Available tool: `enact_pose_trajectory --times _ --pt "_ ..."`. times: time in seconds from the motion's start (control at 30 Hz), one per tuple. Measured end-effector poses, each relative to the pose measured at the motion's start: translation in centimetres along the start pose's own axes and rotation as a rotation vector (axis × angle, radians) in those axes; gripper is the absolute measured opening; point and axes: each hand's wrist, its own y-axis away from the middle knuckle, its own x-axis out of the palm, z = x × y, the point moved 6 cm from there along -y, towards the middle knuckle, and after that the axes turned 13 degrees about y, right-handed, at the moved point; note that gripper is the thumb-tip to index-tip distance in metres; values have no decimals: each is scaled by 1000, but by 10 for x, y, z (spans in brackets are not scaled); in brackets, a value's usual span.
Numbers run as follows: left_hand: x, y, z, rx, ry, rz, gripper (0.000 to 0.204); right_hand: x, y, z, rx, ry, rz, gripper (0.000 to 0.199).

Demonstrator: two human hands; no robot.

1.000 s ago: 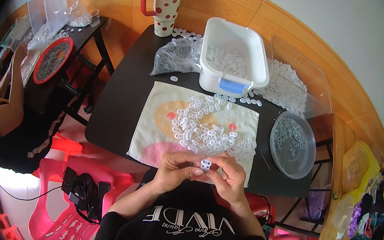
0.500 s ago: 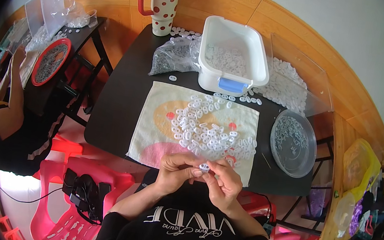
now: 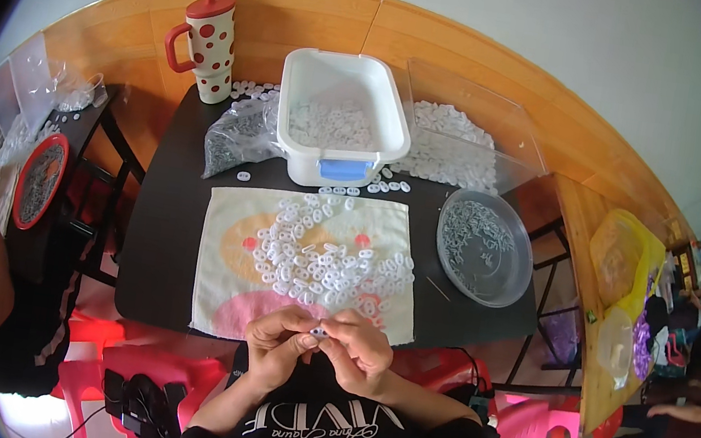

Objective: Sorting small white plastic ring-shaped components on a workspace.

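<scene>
Pinched by left hand (image 3: 274, 340) and right hand (image 3: 360, 351): white piece (image 3: 318, 332)

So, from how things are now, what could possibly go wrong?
The small white piece is pinched between fingertips of the left hand and right hand, near the front edge of the table; it might slip and drop. The loose white pieces lie on the towel, so a pull on it could scatter them. The clear round tray of grey bits sits close to the table's right edge, so a bump might spill it.
</scene>
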Motion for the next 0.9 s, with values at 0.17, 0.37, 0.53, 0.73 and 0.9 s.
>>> enact_pose_trajectory --times 0.17,0.37,0.53,0.73,0.9 --pt "-6 -5 -1 -13 -32 -13 24 4 -5 -25 168 -162 166 26" --pt "-5 -5 -7 -66 3 -52 35 -66 -65 -66 217 59 50 22" --pt "-11 -4 -10 -83 -140 -46 31 -157 -187 -128 285 308 -192 19" --pt "-26 -8 -5 -95 -199 -83 30 -65 -135 0 190 -61 373 22" --pt "-13 -10 -1 -109 -183 -31 25 -17 -102 125 -392 -387 609 43"
